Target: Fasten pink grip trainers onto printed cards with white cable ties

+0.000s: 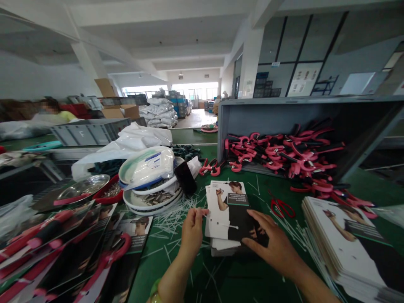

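Note:
In the head view, a printed backing card [235, 206] tops a small stack of similar cards in front of me. My right hand [273, 242] grips its right edge, thumb at the near side and fingers at the far side. A white cable tie [233, 227] pokes out of a hole in the card's face. My left hand [193, 227] is pinched closed at the card's left edge; what lies between its fingertips is too small to make out. Many loose cable ties [176, 221] are scattered left of the stack.
A grey crate [221, 126] on its side spills pink-and-black pliers [299, 155]. Right stands a tall card stack [341, 240]; red-handled scissors [282, 208] lie nearby. Left are carded pliers [107, 261], stacked bowls [151, 202] and a leaning phone [185, 179]. A person [52, 111] is behind.

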Tool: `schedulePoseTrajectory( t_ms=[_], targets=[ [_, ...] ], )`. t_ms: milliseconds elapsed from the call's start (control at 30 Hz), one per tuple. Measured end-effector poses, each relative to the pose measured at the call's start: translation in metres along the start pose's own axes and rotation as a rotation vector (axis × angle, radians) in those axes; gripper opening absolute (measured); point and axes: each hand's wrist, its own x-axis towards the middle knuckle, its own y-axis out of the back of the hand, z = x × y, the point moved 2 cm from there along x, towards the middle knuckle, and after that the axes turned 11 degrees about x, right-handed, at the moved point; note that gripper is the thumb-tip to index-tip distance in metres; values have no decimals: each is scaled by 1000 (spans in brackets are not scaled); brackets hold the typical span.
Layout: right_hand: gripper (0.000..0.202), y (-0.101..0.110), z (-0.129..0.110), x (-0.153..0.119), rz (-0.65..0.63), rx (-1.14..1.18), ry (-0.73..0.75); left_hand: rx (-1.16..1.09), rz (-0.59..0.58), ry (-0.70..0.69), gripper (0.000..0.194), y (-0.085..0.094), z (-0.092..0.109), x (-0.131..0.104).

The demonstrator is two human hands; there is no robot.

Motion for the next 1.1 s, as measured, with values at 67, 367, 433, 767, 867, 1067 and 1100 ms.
schedulePoseTrajectory(
  t_ms=[67,367,433,767,867,1067,1100],
  targets=[
    [56,0,5,-3,-31,-1,-3,-18,-31,-26,37,-3,1,-3],
    [58,10,-3,1,-67,134,-56,147,-109,-272,50,-23,-6,-7],
    [57,16,2,8,-80,186,-48,142,-127,-253,55,-25,-6,-5],
    [58,130,149,106,137,-515,-478,289,-132,-466,111,-33,-21,-38],
    [62,153,183,134,165,-522,-571,380,-148,-571,111,-32,-33,-31],
    [64,161,204,175,405,-581,-657,317,-247,-512,103,-27,-46,-11],
    [62,161,205,179,419,-586,-632,296,-234,-478,103,-28,-46,-10]
  ],
)
